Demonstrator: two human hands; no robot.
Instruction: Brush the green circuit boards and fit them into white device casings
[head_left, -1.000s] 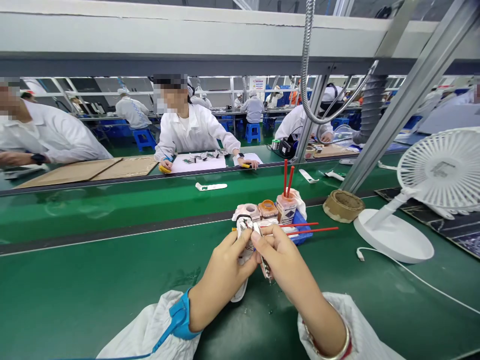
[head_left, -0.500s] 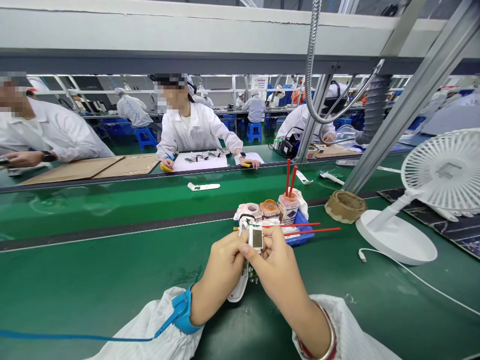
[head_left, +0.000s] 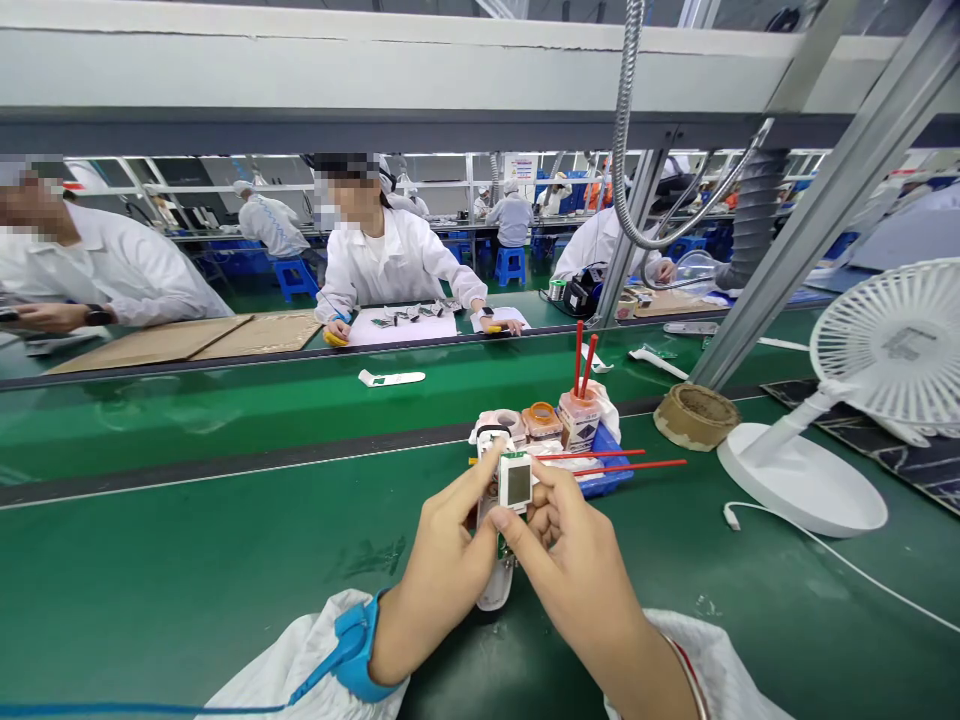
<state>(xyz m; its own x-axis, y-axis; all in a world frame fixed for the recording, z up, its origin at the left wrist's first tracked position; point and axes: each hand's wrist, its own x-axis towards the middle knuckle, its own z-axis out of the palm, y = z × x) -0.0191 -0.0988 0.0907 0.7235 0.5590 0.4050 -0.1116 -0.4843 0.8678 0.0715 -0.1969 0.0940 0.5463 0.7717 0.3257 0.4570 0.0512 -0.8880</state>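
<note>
Between my hands is a green circuit board with a small grey display (head_left: 516,485) in a white frame. The thumb and fingers of my right hand (head_left: 581,545) pinch it at its right and lower edges. My left hand (head_left: 442,540) is closed round the left side of a long white plastic housing (head_left: 495,592), its index finger reaching up beside the display. The board lies over the housing, tilted toward me; whether it is seated in it, I cannot tell. Fingers hide the housing's middle. A blue wrist strap (head_left: 356,645) is on my left wrist.
Just beyond my hands, a blue tray (head_left: 611,475) holds pink-stained jars and red sticks. To the right stand a tape roll (head_left: 696,415), a white fan (head_left: 802,475) and a white cable (head_left: 817,550). White housings (head_left: 391,379) lie on the green belt, with co-workers behind it.
The housing has turned more upright between my hands, and my left index finger has straightened upward. Housings on the belt have moved left. My right hand keeps its pinch on the board.
</note>
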